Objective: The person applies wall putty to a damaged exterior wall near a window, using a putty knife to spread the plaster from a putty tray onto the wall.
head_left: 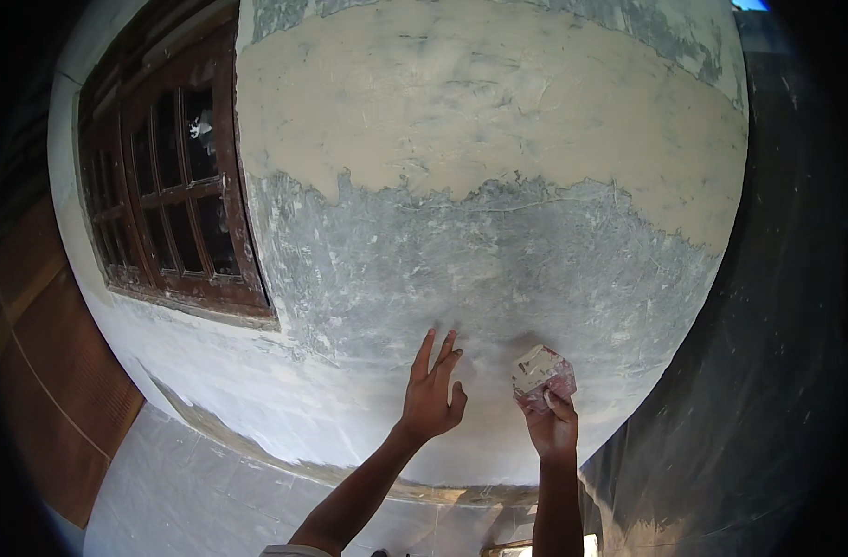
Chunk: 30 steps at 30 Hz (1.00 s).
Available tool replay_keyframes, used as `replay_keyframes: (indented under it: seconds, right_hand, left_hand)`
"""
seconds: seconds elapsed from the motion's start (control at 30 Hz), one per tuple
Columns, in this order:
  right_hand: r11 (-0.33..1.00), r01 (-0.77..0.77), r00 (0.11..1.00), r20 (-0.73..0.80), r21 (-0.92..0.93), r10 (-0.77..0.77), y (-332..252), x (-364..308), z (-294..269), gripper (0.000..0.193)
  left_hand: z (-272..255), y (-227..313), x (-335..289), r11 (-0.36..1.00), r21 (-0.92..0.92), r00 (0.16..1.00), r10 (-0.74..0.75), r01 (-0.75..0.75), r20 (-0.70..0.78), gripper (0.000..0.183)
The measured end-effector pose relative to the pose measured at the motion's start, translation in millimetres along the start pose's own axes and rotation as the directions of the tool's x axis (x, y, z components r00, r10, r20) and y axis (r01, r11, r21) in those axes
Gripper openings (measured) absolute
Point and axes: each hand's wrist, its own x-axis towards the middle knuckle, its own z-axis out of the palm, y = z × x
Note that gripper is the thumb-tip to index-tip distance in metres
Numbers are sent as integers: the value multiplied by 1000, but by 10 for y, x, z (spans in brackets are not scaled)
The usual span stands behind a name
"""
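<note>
In front of me stands a wall with a band of cream putty (498, 102) across its upper part and a rough grey surface (443, 260) below. My left hand (431, 399) is raised to the lower grey part, its fingers spread and nothing in them. Whether its fingertips touch the wall I cannot tell. To its right, my right hand (556, 429) grips a flat, reddish putty scraper (543, 373) between thumb and fingers. Cream putty is smeared over the scraper's upper face. A dark shadow lies on the wall just above it.
A dark brown wooden window (178, 176) with several panes is set into the wall at left. Grey floor (192, 483) runs along the wall's foot. A pale-edged object (512, 551), partly hidden by my right forearm, lies at the bottom. Brown panels (57, 371) stand far left.
</note>
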Motion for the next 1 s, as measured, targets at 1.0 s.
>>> replay_keyframes:
  seconds: [1.0]
  right_hand:
    - [793, 402, 910, 106, -458, -400, 946, 995, 2180, 43]
  left_hand:
    - [-1026, -1219, 1072, 947, 12, 927, 318, -322, -198, 49]
